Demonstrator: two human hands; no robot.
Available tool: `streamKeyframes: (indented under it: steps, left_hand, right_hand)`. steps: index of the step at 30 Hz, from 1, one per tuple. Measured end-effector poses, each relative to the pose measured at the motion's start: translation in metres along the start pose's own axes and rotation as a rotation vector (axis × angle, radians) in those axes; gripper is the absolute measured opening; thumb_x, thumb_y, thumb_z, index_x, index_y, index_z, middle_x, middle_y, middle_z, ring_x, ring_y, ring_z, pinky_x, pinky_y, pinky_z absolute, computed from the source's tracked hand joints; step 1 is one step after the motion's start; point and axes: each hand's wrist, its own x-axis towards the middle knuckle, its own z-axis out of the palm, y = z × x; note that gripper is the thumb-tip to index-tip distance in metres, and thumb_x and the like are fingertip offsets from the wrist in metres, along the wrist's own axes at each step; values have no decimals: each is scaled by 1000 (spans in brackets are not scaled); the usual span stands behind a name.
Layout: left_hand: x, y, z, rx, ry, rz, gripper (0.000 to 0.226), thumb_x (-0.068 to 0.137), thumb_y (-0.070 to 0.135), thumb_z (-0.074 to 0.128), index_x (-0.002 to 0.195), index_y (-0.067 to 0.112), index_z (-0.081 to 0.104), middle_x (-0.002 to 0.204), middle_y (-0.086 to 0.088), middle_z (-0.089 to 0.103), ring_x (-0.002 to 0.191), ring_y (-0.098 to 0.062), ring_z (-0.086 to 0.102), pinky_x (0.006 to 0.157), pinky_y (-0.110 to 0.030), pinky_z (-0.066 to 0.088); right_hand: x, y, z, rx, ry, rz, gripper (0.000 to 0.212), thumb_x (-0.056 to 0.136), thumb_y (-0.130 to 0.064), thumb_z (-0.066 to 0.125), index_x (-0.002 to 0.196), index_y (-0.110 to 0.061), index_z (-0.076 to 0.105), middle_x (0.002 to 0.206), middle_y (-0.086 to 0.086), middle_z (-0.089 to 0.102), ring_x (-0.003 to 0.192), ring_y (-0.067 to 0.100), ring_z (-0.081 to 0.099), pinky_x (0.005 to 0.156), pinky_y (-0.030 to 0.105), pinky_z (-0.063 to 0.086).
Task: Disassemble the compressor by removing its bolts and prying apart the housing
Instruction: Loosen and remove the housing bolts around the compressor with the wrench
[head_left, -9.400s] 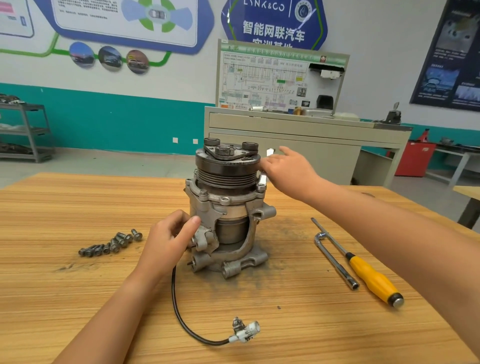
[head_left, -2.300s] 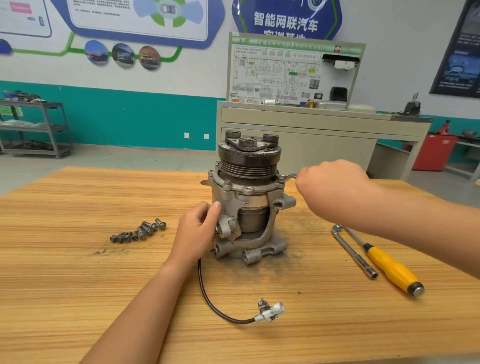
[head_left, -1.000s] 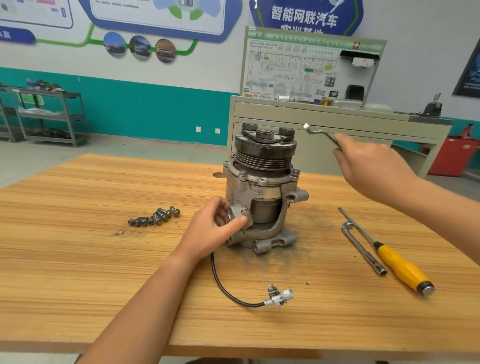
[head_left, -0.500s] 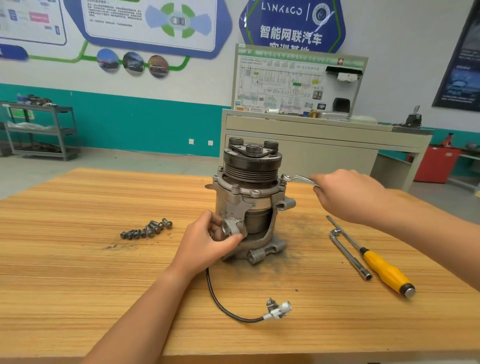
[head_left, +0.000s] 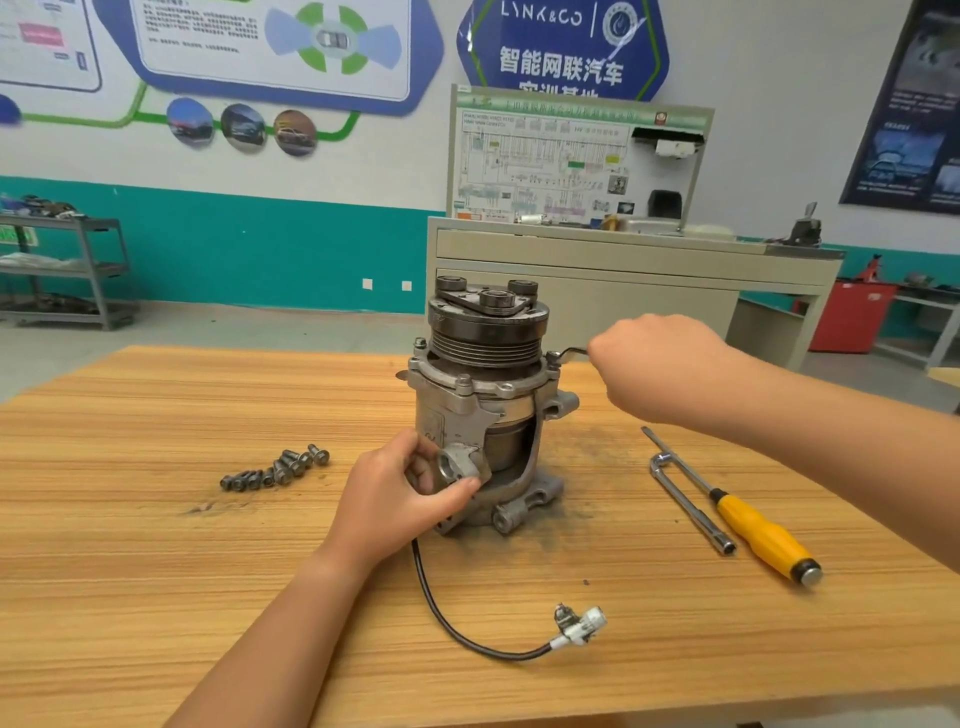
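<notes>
while left hand (head_left: 400, 499) grips compressor (head_left: 483, 410), right hand (head_left: 660, 369) holds wrench (head_left: 569, 353)

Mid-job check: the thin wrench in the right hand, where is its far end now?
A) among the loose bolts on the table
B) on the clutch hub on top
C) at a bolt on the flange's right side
C: the right hand holds the wrench with its end on a bolt at the right edge of the compressor flange.
</notes>
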Motion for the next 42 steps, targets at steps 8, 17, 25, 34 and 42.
streamKeyframes:
  steps: [8, 17, 25, 34, 42]
  left_hand:
    - [-1, 1, -1, 10, -1, 14, 32, 63, 31, 82, 73, 24, 53, 51, 11, 51, 60, -1, 55, 50, -11, 37]
    - [-1, 1, 0, -3, -3, 6, 31, 64, 30, 83, 73, 23, 54, 57, 11, 57, 60, -3, 56, 50, -12, 38]
    - [-1, 1, -1, -11, -11, -2, 30, 64, 30, 82, 74, 21, 56, 54, 14, 55, 58, -4, 55, 51, -12, 38]
    - [1, -2, 0, -16, -35, 16, 31, 64, 35, 79, 75, 20, 55, 66, 11, 60, 60, -13, 56, 51, -17, 38]
    - [1, -4, 0, -5, -37, 36, 33, 64, 29, 84, 74, 25, 53, 64, 11, 60, 57, -12, 55, 50, -16, 37]
  right_hand:
    - [-12, -22, -8, -72, -68, -51, 23, 89, 2, 48, 110, -6, 54, 91, 6, 54, 86, 26, 56, 61, 30, 40]
    - [-8, -8, -5, -60, -66, -65, 23, 90, 0, 46, 109, -10, 52, 63, 0, 31, 70, 22, 41, 58, 28, 36]
    - [1, -5, 0, -100, -42, -106, 10, 92, -8, 43, 90, -17, 43, 62, -2, 32, 57, 17, 39, 47, 27, 32]
    - [26, 24, 33, -213, -30, -128, 16, 91, -5, 40, 98, -12, 52, 60, -2, 36, 48, 12, 35, 41, 23, 23]
    - [87, 16, 49, -160, 148, -136, 22, 90, -4, 47, 110, -11, 55, 96, 3, 65, 103, 25, 57, 105, 43, 28]
